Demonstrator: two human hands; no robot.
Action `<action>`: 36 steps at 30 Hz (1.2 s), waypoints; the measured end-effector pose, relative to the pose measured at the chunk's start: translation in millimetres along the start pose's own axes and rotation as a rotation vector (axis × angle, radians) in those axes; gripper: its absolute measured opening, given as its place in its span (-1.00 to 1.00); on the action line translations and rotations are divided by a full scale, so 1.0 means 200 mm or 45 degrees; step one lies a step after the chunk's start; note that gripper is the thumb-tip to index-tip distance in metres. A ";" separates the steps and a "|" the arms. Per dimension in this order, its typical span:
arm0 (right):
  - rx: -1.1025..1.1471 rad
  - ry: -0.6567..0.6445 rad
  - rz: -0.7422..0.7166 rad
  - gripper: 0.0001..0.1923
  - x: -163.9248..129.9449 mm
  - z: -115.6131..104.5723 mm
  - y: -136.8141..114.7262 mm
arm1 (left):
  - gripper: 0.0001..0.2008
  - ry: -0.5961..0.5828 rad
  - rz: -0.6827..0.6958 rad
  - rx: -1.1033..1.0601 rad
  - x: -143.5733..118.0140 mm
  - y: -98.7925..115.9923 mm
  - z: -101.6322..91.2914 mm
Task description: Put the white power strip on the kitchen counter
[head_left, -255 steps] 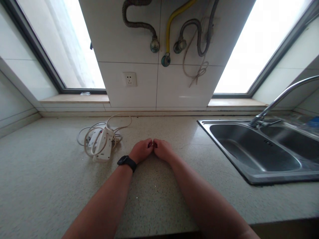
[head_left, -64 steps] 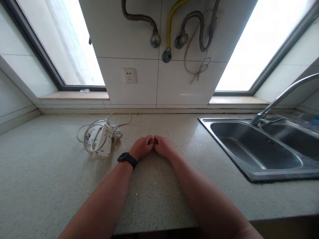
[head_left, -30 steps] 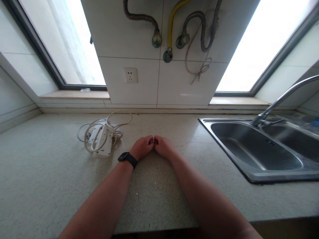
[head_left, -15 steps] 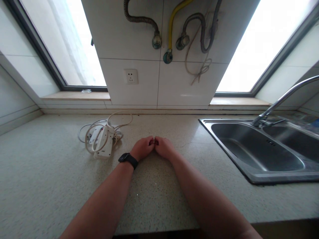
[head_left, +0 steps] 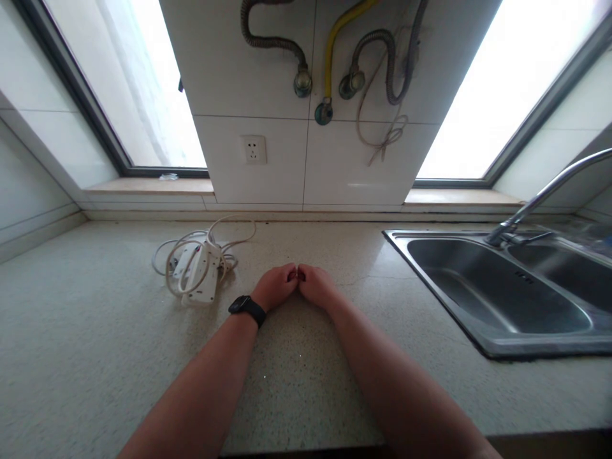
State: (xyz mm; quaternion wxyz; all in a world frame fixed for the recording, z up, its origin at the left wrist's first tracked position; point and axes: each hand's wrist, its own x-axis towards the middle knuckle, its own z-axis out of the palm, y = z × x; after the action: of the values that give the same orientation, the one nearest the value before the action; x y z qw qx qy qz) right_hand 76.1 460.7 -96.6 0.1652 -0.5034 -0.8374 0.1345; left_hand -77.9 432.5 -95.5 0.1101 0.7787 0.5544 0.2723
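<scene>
Head cam, basically no change from half a second back: both forearms lie on the speckled beige stone countertop (head_left: 71,357), left hand (head_left: 276,288) and right hand (head_left: 316,287) curled into loose fists, knuckles touching, holding nothing. Black wristwatch (head_left: 247,308) sits on the left wrist. The view nudged slightly, so the white power strip wrapped in its cord (head_left: 198,268) sits a touch further right, just left of the hands. Stainless steel double sink (head_left: 497,344) is off right, white wall socket (head_left: 254,149) beyond.

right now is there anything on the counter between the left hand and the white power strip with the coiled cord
Nothing visible. Only bare speckled stone countertop lies between the closed left hand and the white power strip wrapped in its coiled cord.
</scene>
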 end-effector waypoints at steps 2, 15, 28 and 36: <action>-0.003 0.000 -0.003 -0.83 0.00 0.00 0.00 | -0.91 0.006 0.007 -0.001 0.00 0.00 0.00; -0.037 -0.014 -0.016 -0.86 0.00 -0.01 0.00 | -0.93 -0.006 -0.008 0.023 0.00 0.00 0.00; -0.029 -0.031 -0.008 -0.84 0.00 -0.02 -0.01 | -0.91 -0.014 -0.015 0.018 0.00 0.00 0.00; -0.026 -0.022 -0.010 -0.84 0.00 -0.01 0.00 | -0.92 -0.020 -0.016 0.033 0.00 0.00 0.00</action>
State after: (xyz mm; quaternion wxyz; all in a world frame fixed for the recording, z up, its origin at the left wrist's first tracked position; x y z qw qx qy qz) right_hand 76.2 460.6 -95.3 0.1535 -0.5005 -0.8421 0.1296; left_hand -77.7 432.6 -95.0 0.1061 0.7787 0.5618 0.2584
